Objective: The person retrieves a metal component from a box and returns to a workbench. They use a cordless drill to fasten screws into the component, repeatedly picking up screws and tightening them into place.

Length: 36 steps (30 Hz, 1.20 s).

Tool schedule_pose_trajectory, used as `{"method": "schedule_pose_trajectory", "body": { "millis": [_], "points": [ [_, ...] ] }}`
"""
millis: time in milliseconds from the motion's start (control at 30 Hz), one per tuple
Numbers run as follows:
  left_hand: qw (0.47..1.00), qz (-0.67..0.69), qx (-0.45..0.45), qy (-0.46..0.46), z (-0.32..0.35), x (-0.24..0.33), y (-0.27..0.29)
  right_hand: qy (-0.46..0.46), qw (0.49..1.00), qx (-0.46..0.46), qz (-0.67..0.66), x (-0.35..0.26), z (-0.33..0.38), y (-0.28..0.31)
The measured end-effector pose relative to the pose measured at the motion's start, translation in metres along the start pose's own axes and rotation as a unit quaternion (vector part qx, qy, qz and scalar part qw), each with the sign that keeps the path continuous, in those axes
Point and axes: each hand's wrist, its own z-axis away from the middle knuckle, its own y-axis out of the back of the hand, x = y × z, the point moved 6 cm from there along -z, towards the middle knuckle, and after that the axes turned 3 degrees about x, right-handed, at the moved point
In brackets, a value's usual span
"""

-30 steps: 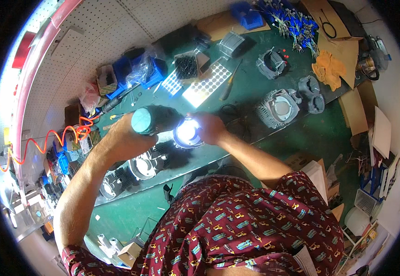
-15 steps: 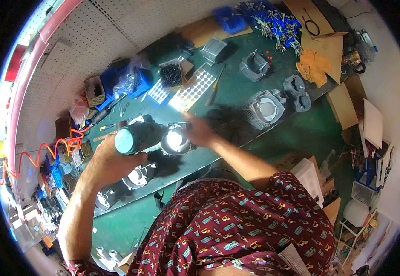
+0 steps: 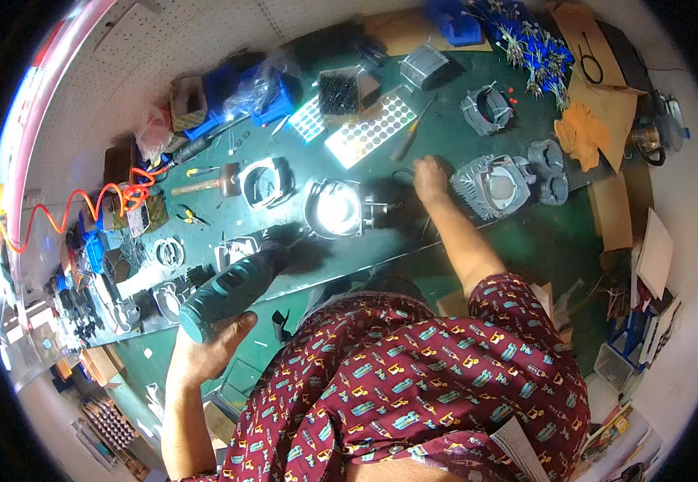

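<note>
In the head view, clasping a teal power drill from below with the left hand, over the near edge of the green bench, with a brightly lit round housing between drill and right hand. With the latter, curled just beside a finned metal housing, impossible to tell whether pinching anything.

My one wide fisheye view looks from my head, facing down past my shirt onto the worktop. It sits close above my chest, yet takes in my left hand, my right hand and the wall beyond, curving at the rim.
</note>
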Motion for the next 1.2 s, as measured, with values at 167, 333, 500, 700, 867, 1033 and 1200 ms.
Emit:
{"method": "schedule_pose_trajectory", "body": {
  "millis": [167,333,500,700,867,1033,1200],
  "points": [
    [0.996,0.076,-0.005,-0.036,0.000,-0.002,-0.017,0.005,1.000,0.009,0.002,-0.002,-0.006,0.007],
    [0.997,0.065,-0.003,-0.048,-0.011,-0.009,-0.026,-0.074,0.937,0.139,-0.311,-0.002,-0.004,0.028],
    [0.976,0.164,0.038,-0.139,-0.038,-0.010,-0.032,-0.164,0.769,0.049,-0.615,-0.054,0.020,0.053],
    [0.986,0.083,0.010,-0.142,-0.064,0.011,-0.030,-0.148,0.766,-0.049,-0.623,-0.111,0.051,0.091],
    [0.988,0.092,0.017,-0.121,-0.065,0.011,-0.030,0.079,0.868,0.039,-0.488,-0.139,0.062,0.103],
    [0.990,0.037,0.012,-0.135,-0.066,0.020,-0.028,0.160,0.914,0.061,-0.369,-0.143,0.072,0.100],
    [0.986,0.000,-0.002,-0.166,-0.070,0.041,-0.020,0.165,0.900,0.056,-0.399,-0.143,0.070,0.094]
  ]
}}
